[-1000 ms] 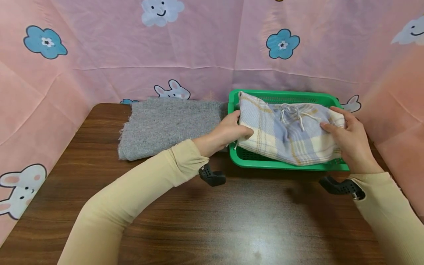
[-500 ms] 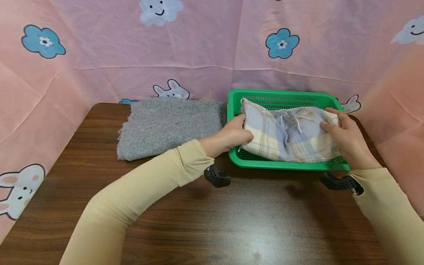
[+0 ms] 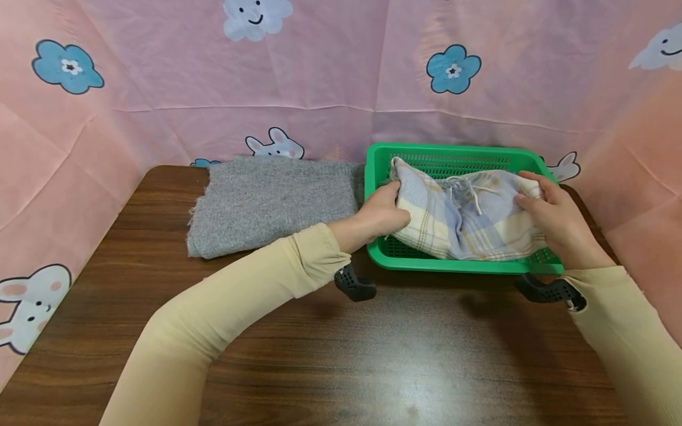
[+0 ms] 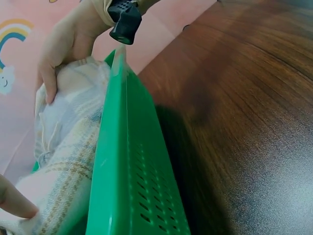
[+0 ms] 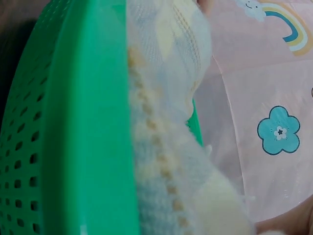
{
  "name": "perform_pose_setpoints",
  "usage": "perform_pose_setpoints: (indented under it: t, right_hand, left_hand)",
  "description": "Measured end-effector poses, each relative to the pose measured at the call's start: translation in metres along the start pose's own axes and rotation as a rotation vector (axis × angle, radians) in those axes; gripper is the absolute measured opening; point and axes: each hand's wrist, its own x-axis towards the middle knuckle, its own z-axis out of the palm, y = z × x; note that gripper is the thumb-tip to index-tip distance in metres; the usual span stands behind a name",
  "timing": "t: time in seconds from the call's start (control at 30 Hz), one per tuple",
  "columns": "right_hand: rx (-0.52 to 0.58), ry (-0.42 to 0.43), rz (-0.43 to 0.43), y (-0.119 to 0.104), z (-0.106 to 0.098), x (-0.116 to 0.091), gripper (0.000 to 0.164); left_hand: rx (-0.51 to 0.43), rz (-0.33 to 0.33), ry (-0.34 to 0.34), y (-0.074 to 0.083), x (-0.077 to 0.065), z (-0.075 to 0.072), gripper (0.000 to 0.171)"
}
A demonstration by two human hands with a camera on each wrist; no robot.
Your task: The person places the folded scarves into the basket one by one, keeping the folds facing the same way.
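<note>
Plaid drawstring pants (image 3: 479, 219) in pale blue, cream and tan lie bundled inside a green plastic basket (image 3: 453, 265), their white tie at the top. My left hand (image 3: 379, 216) pinches their left end, thumb on top and fingers behind the cloth. At the right end, my right hand (image 3: 559, 222) grips the fabric with its thumb on the upper side. In the left wrist view, the pants (image 4: 73, 127) sit just behind the basket wall (image 4: 112, 161), with the right hand (image 4: 68, 46) at the far end. The right wrist view shows the cloth (image 5: 166, 122) close to the rim.
A folded grey woolly cloth (image 3: 277, 204) with a frayed edge lies left of the basket. Everything stands on a dark wooden table (image 3: 319, 355). A pink printed curtain (image 3: 330, 65) hangs right behind the basket and along both sides.
The pants have come down lower into the basket, baring more of its back wall. My left hand has shifted right, and my right hand slightly left, bunching the cloth between them.
</note>
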Motion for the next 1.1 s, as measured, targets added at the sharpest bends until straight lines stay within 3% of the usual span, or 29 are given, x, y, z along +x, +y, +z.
perform_pose_setpoints:
  t: [0.33,0.47,0.67,0.8,1.1]
  right_hand:
    - [0.016,-0.04,-0.021,0.004,0.002,0.001,0.061]
    - [-0.014,-0.096,-0.05,0.006,0.001,-0.001,0.062]
    - [-0.092,-0.147,0.005,0.006,-0.002,-0.004,0.067]
    - [-0.141,-0.158,0.018,0.008,-0.004,-0.006,0.069]
    - [-0.263,-0.237,0.058,0.008,-0.008,-0.011,0.079]
  left_hand:
    - [0.105,-0.022,0.004,-0.001,0.002,0.004,0.077]
    - [0.171,-0.041,-0.046,0.0,0.002,0.006,0.075]
    - [0.206,-0.118,-0.141,0.003,0.0,0.011,0.074]
    - [0.233,-0.155,-0.157,0.006,0.0,0.016,0.077]
    - [0.241,-0.165,-0.098,0.01,-0.001,0.02,0.087]
